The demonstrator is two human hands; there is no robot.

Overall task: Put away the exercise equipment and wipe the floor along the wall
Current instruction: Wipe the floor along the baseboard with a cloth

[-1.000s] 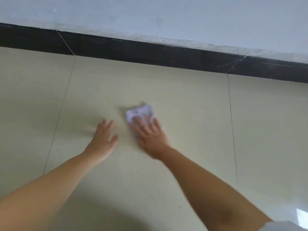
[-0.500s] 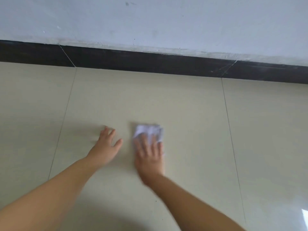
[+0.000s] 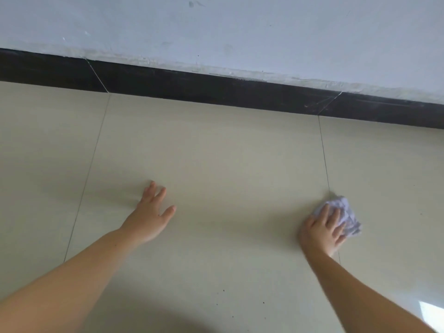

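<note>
Nearest me on the beige tiled floor (image 3: 216,152), my left hand (image 3: 150,216) is resting flat with fingers spread, my right hand (image 3: 322,230) is pressing straight fingers onto a crumpled white cloth (image 3: 346,211) over a tile joint, cloth poking out beyond the fingertips, black skirting (image 3: 216,88) and white wall (image 3: 240,32) are lying beyond.

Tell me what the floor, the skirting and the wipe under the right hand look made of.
Floor: glossy beige tile, thin joints and window glare. Skirting: dark polished stone or tile, pale veins. Wipe: crumpled white tissue or thin cloth; too blurred to tell.
</note>
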